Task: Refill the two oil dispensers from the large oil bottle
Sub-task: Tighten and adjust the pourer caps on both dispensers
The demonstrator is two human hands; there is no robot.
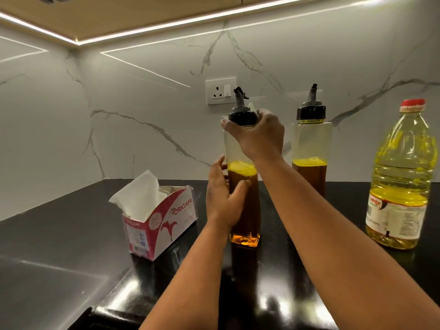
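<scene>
Two dispensers: tall, square, clear plastic bottles with black screw caps and grey pour spouts stood on the glossy black stone counter [59, 234], each about half full of amber oil with yellow froth on top.
Near dispenser [242, 198]: it stood between your hands, in front of the far dispenser [310, 153].
Your left hand [225, 201]: you curled fingers and thumb round its smooth body.
Your right hand [259, 136]: you gripped its black cap [242, 117] from the right side.
Large oil bottle [402, 177]: ribbed clear plastic, red cap, pale yellow oil, upright at far right.
Tissue box [159, 225]: pink-and-white cardboard, open, white tissue sticking up, left of your hands.
Wall: white veined marble with a white socket [220, 91].
</scene>
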